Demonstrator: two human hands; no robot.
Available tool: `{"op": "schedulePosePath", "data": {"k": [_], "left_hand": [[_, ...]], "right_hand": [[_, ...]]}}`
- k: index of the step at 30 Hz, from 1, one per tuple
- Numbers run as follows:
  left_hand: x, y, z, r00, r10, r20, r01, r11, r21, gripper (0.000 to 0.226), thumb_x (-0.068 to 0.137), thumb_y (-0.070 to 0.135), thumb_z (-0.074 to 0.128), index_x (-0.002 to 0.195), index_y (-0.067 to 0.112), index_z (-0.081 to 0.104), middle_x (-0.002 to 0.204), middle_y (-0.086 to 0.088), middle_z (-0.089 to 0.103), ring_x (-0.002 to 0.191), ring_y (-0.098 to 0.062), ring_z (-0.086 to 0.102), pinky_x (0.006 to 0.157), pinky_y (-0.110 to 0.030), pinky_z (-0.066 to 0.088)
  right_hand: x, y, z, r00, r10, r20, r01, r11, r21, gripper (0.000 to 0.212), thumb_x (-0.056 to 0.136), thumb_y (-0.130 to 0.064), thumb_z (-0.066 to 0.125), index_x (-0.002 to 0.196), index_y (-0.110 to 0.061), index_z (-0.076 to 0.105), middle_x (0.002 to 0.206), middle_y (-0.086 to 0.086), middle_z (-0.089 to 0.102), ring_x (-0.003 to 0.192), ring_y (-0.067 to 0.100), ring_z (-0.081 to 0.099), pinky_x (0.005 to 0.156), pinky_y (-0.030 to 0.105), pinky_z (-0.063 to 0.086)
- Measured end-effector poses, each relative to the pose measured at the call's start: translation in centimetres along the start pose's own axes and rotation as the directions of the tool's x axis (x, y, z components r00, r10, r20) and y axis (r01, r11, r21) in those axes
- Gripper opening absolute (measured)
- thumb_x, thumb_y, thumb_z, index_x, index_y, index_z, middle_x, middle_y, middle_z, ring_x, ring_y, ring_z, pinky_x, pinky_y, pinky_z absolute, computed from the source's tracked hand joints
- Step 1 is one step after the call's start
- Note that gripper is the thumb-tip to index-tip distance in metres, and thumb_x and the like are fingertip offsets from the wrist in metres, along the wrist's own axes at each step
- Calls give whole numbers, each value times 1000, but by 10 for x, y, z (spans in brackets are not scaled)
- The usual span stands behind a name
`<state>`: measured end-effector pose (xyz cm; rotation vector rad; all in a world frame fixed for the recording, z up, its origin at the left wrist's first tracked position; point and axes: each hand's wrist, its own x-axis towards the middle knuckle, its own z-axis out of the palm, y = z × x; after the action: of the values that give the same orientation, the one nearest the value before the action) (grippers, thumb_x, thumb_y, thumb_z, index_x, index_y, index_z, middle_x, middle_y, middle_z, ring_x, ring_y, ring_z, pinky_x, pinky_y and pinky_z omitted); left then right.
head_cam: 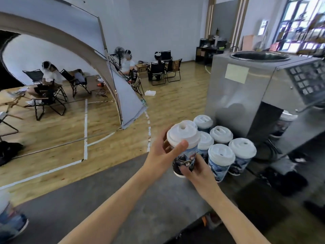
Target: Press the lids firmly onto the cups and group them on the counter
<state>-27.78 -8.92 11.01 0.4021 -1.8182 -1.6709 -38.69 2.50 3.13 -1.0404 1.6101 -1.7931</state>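
Your forearms are meeting at the lidded cup point(186, 156), left hand point(162, 153) fingers wrapping it under the lid point(182, 135), right hand point(199, 172) fingers clamping its base, axis approx. upright, w/ the grouped cups point(221, 156) standing on the table point(140, 191) just right of it, nearer your right hand.

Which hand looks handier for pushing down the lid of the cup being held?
Probably left: the left hand grips the held cup just under its lid, thumb by the rim; the right hand holds the bottom, steadying it.
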Motion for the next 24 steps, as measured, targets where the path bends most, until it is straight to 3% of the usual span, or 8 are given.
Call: {"op": "schedulePosePath", "data": {"k": [3,8,12,13,15,18,22,24], "left_hand": [[4,-20,12,997,-34,76,28,997,73,71,86,30,80,147,21,44,129,10,67,121,-8,65,94,-25,55],[7,-51,9,986,-135,94,122,983,140,75,77,51,82,142,40,46,130,23,64,122,-2,62,100,-29,55],[5,-80,0,977,-208,43,193,954,229,85,73,33,93,140,39,41,134,17,61,112,9,61,86,-18,55],[4,-88,-1,974,-227,12,218,948,233,83,74,26,93,138,38,41,132,15,61,108,11,62,83,-17,55],[4,-105,-4,966,-256,-37,257,936,241,80,76,21,92,138,35,43,127,14,65,103,12,64,81,-16,55],[13,-122,-13,968,-234,-92,251,924,289,77,76,20,92,135,36,46,120,23,65,102,18,61,82,-9,51],[32,-139,-22,970,-197,-142,234,917,323,76,77,19,92,126,50,43,127,21,63,114,15,58,87,-8,48],[41,-145,-24,972,-179,-154,222,914,340,77,78,18,91,127,50,41,127,21,62,112,21,55,87,-4,45]], "right_hand": [[-10,16,-13,998,43,-48,-41,999,36,53,84,-12,73,132,-16,52,122,-12,71,117,7,65,92,18,51],[-12,38,-17,985,138,-107,-137,990,16,69,80,-32,82,139,-19,49,131,-9,66,126,11,60,102,28,50],[-2,53,-9,974,190,-121,-192,981,1,87,63,-62,87,137,-32,51,137,-7,61,128,9,58,107,36,48],[2,59,-5,973,195,-124,-198,980,-11,85,63,-60,88,135,-34,51,137,-6,60,128,8,58,107,36,49],[11,69,3,973,200,-118,-208,976,-68,73,72,-35,89,135,-30,52,136,-5,59,128,9,58,106,37,51],[26,80,14,974,201,-104,-215,965,-148,65,84,-3,77,138,-23,49,135,-7,60,126,4,58,101,20,50],[47,90,23,971,189,-147,-219,948,-231,66,83,-7,78,139,-25,48,134,-7,61,127,9,58,107,39,50],[59,99,27,970,163,-180,-207,943,-262,66,82,-7,77,139,-23,49,134,-5,60,127,11,57,108,44,49]]}}
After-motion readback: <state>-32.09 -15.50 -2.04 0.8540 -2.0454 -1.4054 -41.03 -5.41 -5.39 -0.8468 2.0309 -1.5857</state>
